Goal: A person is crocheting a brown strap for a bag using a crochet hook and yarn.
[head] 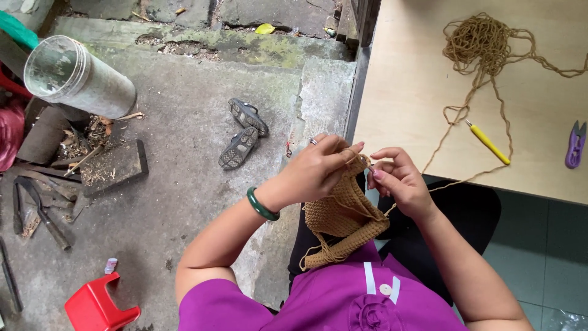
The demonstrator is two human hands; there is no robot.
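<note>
A tan crocheted piece [343, 217] hangs in my lap, held up at its top edge. My left hand [318, 168], with a ring and a green bangle on the wrist, pinches that upper edge. My right hand [398, 181] is closed right beside it, fingers pinched at the same edge where the yarn strand meets the work; a hook in it cannot be made out. A tan strand runs from the work up to a loose heap of yarn [484, 43] on the wooden table [416, 86].
A yellow-handled crochet hook [488, 143] and purple thread snips [574, 144] lie on the table. On the concrete floor to the left are a pair of sandals [243, 132], a clear plastic jar [76, 76], a red stool [98, 306], and scattered tools [37, 208].
</note>
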